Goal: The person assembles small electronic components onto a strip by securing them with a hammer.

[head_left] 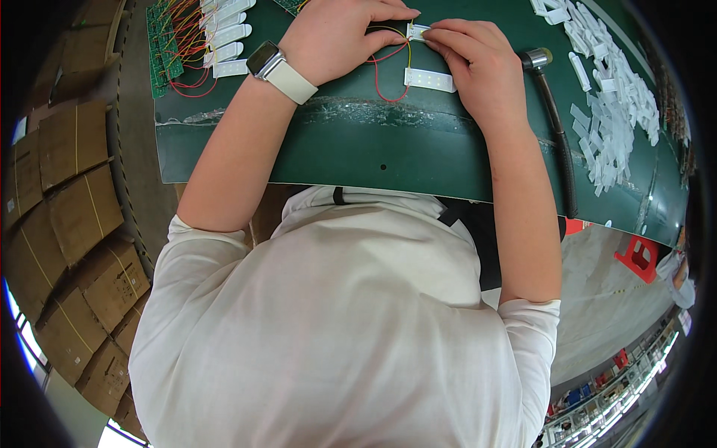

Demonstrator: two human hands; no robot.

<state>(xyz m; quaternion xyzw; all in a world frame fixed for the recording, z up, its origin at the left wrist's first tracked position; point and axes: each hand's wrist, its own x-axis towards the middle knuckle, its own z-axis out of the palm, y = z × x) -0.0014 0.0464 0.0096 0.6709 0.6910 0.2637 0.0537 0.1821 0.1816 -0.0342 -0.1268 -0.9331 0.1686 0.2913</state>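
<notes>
1. White plastic piece (417, 32), small and with thin wires at it, sits between your two hands, at the fingertips of the right one.
2. Your right hand (485, 67) has its thumb and fingers closed together on that piece's right end.
3. Your left hand (325, 37), with a watch (266, 61) at its wrist, reaches the piece's left side; whether its fingertips clamp the piece or a wire, you cannot tell.
4. Red and yellow wires (376, 81) loop toward you from between your hands.
5. Flat white strip (429, 80) lies on the green counter (336, 149), just to the left of your right palm and nearer you than its fingertips.
6. Right of your right hand lies a hammer (558, 128), its head near your knuckles, its dark handle running beside your forearm.
7. Farther right of that hand spreads a pile of loose white pieces (620, 97).
8. Left of your left hand, wired white strips (226, 33) sit in a row beside green circuit boards (159, 52).
</notes>
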